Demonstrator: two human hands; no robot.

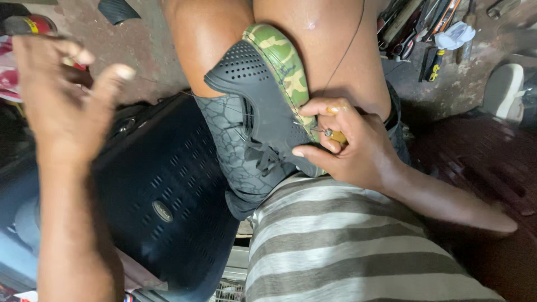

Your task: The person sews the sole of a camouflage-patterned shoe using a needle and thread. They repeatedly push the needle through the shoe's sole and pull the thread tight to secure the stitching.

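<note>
A black perforated shoe (pixel 263 106) with a green camouflage sole (pixel 279 56) is wedged upright between my bare knees. My right hand (pixel 363 154) rests against the sole's edge, with its fingers closed on a small yellow-handled awl (pixel 334 135) whose metal tip touches the seam. My left hand (pixel 61 95) is raised far out to the left, blurred, with its fingers curled. A thin thread (pixel 218 103) stretches from the shoe's side toward that hand. A second dark thread (pixel 347 56) runs up over my right thigh.
A black perforated plastic case (pixel 162 190) lies under my left arm. Several hand tools and a white cloth (pixel 430 28) lie on the ground at the upper right. A white rounded object (pixel 503 89) is at the right edge. My striped shirt (pixel 347 246) fills the bottom.
</note>
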